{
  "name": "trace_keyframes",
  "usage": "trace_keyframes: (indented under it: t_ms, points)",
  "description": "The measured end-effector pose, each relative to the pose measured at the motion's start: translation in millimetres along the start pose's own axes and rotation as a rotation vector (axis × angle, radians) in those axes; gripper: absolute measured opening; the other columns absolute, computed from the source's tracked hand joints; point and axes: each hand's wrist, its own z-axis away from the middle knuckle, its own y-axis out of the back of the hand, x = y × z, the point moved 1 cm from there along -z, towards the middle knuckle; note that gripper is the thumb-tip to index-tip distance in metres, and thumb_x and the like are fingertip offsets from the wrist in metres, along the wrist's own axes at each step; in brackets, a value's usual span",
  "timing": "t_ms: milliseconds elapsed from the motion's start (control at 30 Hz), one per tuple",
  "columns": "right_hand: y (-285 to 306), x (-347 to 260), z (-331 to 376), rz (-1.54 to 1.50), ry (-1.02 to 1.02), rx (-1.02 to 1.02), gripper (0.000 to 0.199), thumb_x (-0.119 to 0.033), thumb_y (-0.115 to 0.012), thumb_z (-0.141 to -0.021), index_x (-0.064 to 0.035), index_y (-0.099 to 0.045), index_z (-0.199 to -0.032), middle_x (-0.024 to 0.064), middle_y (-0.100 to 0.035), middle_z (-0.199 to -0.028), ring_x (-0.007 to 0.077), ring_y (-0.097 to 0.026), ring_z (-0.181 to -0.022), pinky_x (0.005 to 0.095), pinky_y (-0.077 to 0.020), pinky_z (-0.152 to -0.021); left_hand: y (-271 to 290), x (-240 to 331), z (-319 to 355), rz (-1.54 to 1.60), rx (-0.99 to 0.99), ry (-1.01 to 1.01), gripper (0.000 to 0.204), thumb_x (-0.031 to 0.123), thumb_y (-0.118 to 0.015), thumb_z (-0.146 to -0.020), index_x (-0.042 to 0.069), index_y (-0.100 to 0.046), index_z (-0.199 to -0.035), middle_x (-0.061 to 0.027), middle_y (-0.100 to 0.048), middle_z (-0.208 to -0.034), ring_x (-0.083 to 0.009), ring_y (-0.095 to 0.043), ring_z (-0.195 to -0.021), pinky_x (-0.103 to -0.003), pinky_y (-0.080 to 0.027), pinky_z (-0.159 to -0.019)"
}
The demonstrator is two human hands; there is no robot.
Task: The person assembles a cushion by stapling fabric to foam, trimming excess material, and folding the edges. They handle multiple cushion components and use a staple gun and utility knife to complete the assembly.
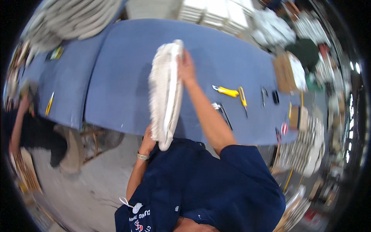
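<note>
A beige, textured cushion (160,83) stands on edge in front of me, with a white strip along its narrow side. My right hand (186,69) grips its far end, fingers mostly hidden behind it. At the near end, close to my body, my left hand (148,140) holds the lower corner, its fingers partly covered by the cushion. A metal-band watch (142,156) is on my left wrist. Under the cushion lies the blue-covered table (123,58).
Right of my arm lie a yellow-handled cutter (228,91), a thin yellow-handled tool (243,98) and a black tool (224,116). A cardboard box (285,72) stands at the right. Beige cushions (73,17) are piled far left. Another person (33,131) is at left.
</note>
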Motion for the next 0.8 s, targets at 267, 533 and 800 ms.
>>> trace_keyframes:
  t_ms: [267,533,800]
  points:
    - [73,-32,87,0.069,-0.135,-0.299,0.043,-0.032,-0.064,-0.101,-0.0057,-0.064,-0.135,0.0147,-0.07,-0.127,0.0275,-0.065,-0.118,0.0364,-0.0488,-0.103,4,38,-17,0.038,-0.068,0.081,0.059,0.041,-0.045,-0.108,0.001,-0.046,-0.151,-0.0169,-0.054,-0.149,-0.0295,-0.057,-0.132,-0.043,-0.046,-0.113]
    - [216,106,92,0.971,-0.163,-0.14,0.044,-0.017,-0.075,-0.083,-0.0087,-0.067,-0.126,0.0184,-0.059,-0.142,0.0375,-0.058,-0.127,0.0476,-0.0436,-0.111,-35,54,-45,-0.08,0.049,0.0,0.066,0.049,-0.042,-0.107,0.005,-0.038,-0.156,-0.0189,-0.051,-0.152,-0.0342,-0.056,-0.133,-0.048,-0.047,-0.112]
    - [214,26,93,0.587,-0.035,0.337,0.032,-0.028,-0.077,-0.087,-0.0079,-0.07,-0.112,0.0167,-0.072,-0.104,0.0366,-0.066,-0.1,0.0496,-0.0494,-0.09,-183,130,-130,-1.371,0.239,-0.915,0.051,0.031,-0.054,-0.108,-0.005,-0.051,-0.145,-0.0213,-0.052,-0.149,-0.0304,-0.052,-0.136,-0.042,-0.039,-0.116]
